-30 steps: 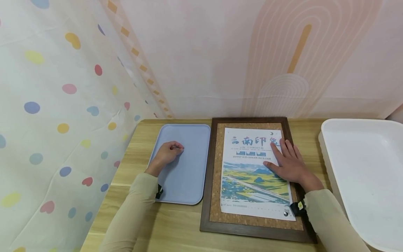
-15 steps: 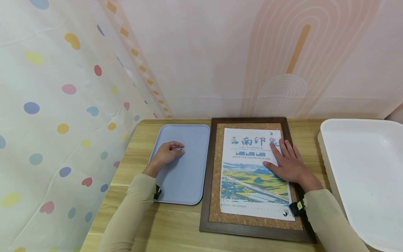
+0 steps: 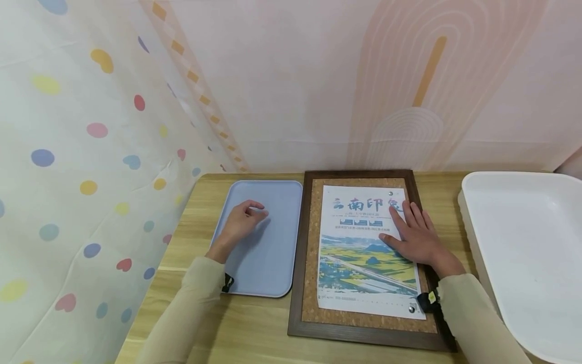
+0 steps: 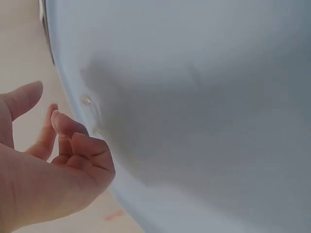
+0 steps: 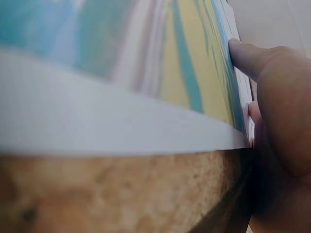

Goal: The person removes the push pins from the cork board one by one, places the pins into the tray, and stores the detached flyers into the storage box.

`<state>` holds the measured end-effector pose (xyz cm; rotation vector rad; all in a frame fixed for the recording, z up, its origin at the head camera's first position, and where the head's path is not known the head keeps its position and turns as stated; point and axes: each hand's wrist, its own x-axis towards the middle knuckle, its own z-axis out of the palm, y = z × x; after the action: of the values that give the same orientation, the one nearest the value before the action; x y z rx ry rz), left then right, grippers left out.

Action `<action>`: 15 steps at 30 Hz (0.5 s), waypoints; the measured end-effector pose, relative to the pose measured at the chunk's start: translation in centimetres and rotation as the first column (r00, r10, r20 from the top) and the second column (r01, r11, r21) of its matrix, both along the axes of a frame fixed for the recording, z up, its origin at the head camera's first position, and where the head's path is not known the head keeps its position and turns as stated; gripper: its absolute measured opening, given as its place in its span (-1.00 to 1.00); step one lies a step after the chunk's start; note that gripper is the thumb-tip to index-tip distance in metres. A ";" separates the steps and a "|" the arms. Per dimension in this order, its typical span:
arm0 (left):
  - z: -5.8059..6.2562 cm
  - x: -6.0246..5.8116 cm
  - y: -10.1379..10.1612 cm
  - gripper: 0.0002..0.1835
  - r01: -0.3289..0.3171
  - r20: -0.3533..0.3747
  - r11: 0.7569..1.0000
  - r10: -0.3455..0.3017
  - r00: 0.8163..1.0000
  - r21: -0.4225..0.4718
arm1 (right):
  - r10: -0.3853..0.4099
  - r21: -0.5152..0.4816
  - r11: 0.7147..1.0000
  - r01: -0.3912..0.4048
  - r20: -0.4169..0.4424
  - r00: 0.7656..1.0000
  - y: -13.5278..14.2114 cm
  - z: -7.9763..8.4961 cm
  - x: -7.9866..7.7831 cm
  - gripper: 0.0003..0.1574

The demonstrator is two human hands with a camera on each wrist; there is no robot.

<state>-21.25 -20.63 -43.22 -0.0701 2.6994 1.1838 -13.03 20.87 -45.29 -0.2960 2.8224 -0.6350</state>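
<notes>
My left hand [image 3: 239,223] is above a blue-grey tray [image 3: 273,263], its thumb apart from its bent fingers and nothing seen between them. In the left wrist view, a small shiny thing [image 4: 86,100], perhaps a pushpin, lies on the tray beyond the fingertips. My right hand [image 3: 419,241] rests spread on the right side of a printed poster [image 3: 354,237] and the edge of the framed cork board [image 3: 311,283] under it. One round metal pin [image 3: 390,193] sits at the poster's top right, and another pin [image 3: 411,309] at its bottom right.
A large white bin [image 3: 523,253] stands to the right of the board. The wooden table [image 3: 254,328] shows in front of the tray and board. A patterned cloth [image 3: 291,91] hangs behind the table, and a dotted one [image 3: 68,202] on the left.
The thumb and index finger of my left hand have come apart over the tray. My right hand has stayed on the poster.
</notes>
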 end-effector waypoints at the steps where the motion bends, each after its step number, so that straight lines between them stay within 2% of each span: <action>1: 0.0 0.1 0.4 -0.73 0.008 -0.028 1.000 -0.008 1.000 0.005 | 0.000 0.003 1.000 0.000 0.003 1.000 0.0 0.0 0.0 0.10; 5: 0.6 0.9 2.7 -0.79 0.079 -0.129 0.997 -0.077 0.989 0.007 | 0.003 0.000 1.000 -0.003 0.003 1.000 0.1 0.0 0.0 0.10; 7: 1.0 1.6 4.0 -0.82 0.126 -0.156 0.992 -0.124 0.980 0.004 | 0.003 0.002 1.000 -0.003 0.005 1.000 0.1 0.0 0.0 0.10; 11: 1.8 3.2 6.6 -0.86 0.237 -0.161 0.971 -0.232 0.959 0.014 | 0.007 -0.008 1.000 -0.007 -0.001 1.000 0.0 0.1 0.1 0.10; 15: 2.4 4.9 8.6 -0.87 0.359 -0.144 0.932 -0.350 0.926 0.042 | 0.008 -0.002 1.000 -0.008 -0.001 1.000 0.0 0.0 0.1 0.09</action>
<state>-16.36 -11.98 -40.81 0.5052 2.6236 1.1977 -12.97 20.89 -45.26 -0.3081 2.8200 -0.6357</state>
